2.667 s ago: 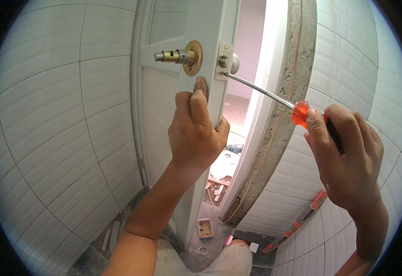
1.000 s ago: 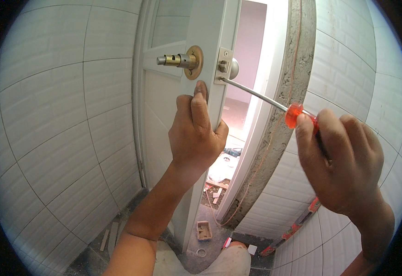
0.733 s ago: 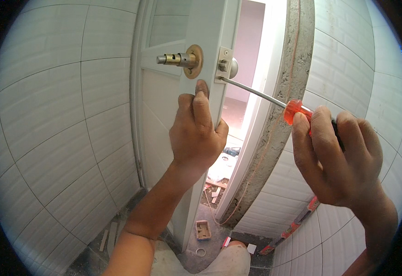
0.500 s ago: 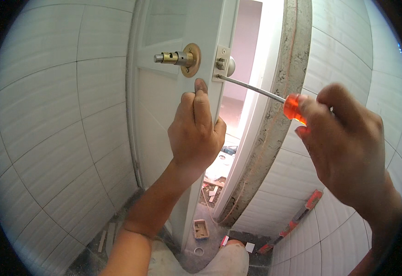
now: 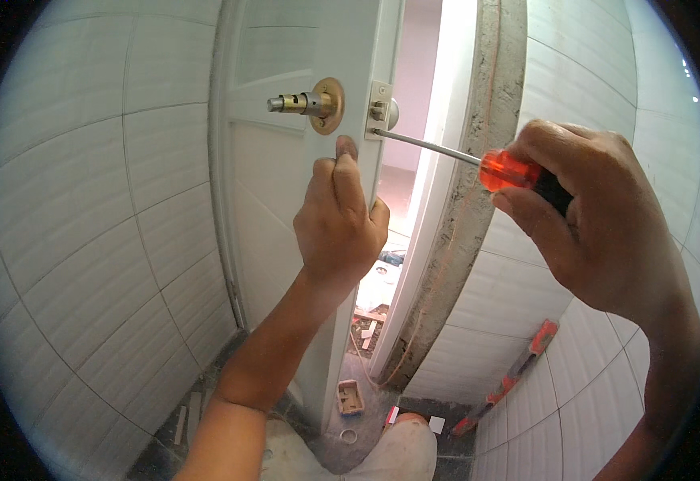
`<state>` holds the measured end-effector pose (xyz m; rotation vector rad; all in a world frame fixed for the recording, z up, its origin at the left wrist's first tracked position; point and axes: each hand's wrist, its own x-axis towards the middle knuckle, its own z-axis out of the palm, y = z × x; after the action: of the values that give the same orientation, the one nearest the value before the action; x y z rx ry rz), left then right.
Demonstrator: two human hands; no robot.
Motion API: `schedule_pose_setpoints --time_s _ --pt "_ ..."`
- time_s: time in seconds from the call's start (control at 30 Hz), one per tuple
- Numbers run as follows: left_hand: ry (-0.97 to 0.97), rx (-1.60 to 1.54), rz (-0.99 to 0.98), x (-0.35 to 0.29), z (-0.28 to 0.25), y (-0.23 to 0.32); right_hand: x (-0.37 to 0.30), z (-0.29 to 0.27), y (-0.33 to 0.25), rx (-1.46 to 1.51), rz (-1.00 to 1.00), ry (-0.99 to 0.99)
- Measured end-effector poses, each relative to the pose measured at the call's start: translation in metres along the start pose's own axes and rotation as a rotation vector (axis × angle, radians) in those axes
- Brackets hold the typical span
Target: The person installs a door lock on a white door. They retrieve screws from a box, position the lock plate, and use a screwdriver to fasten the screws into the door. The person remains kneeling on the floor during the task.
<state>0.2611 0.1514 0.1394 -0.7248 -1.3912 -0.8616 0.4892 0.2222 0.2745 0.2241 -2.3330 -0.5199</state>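
A screwdriver (image 5: 510, 170) with a red and black handle is gripped in my right hand (image 5: 606, 208). Its long metal shaft runs left, and the tip meets the lower screw of the latch plate (image 5: 378, 112) on the door's edge. My left hand (image 5: 338, 216) clasps the edge of the white door (image 5: 274, 172) just below, fingers on the near face and thumb toward the edge. Above those fingers a brass rose with a lock spindle (image 5: 310, 103) sticks out of the door face. Part of a round knob (image 5: 393, 114) shows behind the latch plate.
White tiled walls (image 5: 85, 200) stand on both sides. Right of the door gap runs a rough bare cement strip (image 5: 478, 160). A red spirit level (image 5: 518, 373) leans along the right wall. On the floor lie a small open box (image 5: 350, 397) and a ring (image 5: 348, 436).
My right hand has shifted its grip on the screwdriver handle, with the fingers opened out and turned. The tip stays at the lower screw. My left hand keeps its hold on the door.
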Motion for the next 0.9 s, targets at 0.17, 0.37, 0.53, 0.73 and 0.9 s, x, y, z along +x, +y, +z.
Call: schedule_pose_setpoints --time_s 0.17,0.37,0.53,0.73,0.9 --pt "0.046 -0.098 -0.008 0.003 0.025 0.002 -0.017 -0.010 -0.001 -0.134 0.210 -0.068" --pt "-0.106 -0.100 -0.039 -0.013 0.048 -0.034 -0.126 0.099 0.004 0.670 0.433 -0.008" --pt "-0.209 -0.261 -0.058 -0.009 0.111 0.011 -0.272 0.218 -0.055 1.166 1.379 0.009" --pt "-0.252 -0.194 -0.053 -0.014 0.166 0.006 -0.393 0.325 -0.149 0.872 1.265 -0.253" --pt "-0.121 -0.155 0.005 -0.021 0.181 0.006 -0.391 0.323 -0.141 0.828 1.161 -0.141"
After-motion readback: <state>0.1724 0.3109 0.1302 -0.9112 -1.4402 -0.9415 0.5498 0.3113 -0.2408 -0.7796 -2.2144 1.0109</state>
